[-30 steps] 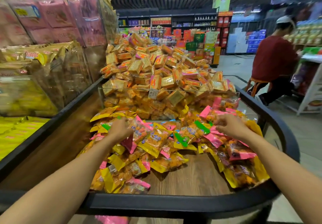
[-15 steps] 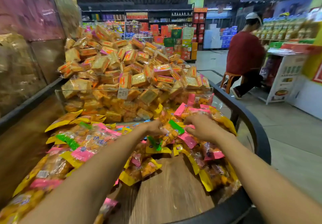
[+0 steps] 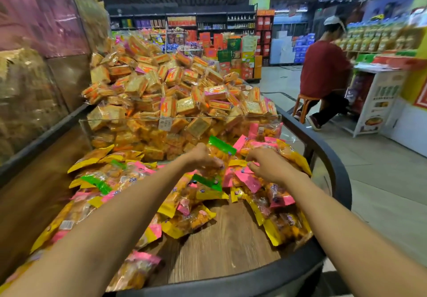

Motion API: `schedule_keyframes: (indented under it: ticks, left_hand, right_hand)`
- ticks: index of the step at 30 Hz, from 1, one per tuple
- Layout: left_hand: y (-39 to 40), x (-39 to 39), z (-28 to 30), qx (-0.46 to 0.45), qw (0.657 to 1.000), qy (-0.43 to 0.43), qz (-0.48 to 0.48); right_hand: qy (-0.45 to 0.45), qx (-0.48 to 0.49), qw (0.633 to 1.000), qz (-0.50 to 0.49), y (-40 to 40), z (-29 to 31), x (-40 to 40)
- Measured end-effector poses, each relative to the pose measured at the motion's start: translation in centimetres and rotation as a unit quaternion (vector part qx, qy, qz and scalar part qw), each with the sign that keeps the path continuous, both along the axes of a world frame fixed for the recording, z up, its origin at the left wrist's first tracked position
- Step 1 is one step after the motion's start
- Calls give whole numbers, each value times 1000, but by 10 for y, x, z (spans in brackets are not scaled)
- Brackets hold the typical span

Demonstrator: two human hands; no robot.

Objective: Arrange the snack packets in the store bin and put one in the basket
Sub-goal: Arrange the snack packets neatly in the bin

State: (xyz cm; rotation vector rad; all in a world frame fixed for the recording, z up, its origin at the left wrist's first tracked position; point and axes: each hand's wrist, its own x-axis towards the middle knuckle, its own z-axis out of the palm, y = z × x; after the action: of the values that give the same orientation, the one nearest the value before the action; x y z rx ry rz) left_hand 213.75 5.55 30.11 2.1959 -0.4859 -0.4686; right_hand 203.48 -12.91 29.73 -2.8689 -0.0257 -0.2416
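Several snack packets [image 3: 191, 222] with yellow, pink and green ends lie heaped in a wooden-floored store bin [image 3: 221, 250] with a dark rim. My left hand [image 3: 203, 158] grips a green-topped packet [image 3: 220, 150] and holds it tilted up above the heap. My right hand [image 3: 268, 165] rests on the pile just to its right, fingers curled among pink-ended packets [image 3: 248, 178]. No basket is in view.
A clear divider [image 3: 180, 121] separates a tall heap of orange square packs [image 3: 175, 88] behind. Clear bins of goods [image 3: 34, 88] stand at left. A person in a red top [image 3: 323, 70] sits on a stool at right, across the tiled aisle.
My left hand moved from the left of the heap to the middle and lifted a green-topped packet. My view swung right and closer to the bin.
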Motion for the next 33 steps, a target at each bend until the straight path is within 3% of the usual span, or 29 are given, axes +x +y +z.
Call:
schedule_keyframes:
  ticks: [6, 14, 17, 20, 27, 33]
  left_hand:
    - [88, -37, 58, -204, 972, -2, 118]
    - [175, -68, 30, -184, 964, 23, 191]
    - [170, -70, 25, -167, 970, 27, 174]
    - [160, -78, 22, -154, 979, 18, 134]
    - [157, -75, 15, -123, 990, 5, 64]
    - [160, -64, 11, -214, 969, 33, 121]
  right_hand:
    - [-7, 14, 1000, -15, 11, 3, -10]
    - [-25, 77, 995, 50, 83, 32, -3]
    - [-33, 210, 976, 56, 134, 45, 7]
    - [-22, 358, 933, 34, 181, 33, 15]
    - [-38, 383, 922, 49, 172, 7, 26]
    - [12, 409, 911, 60, 167, 5, 30]
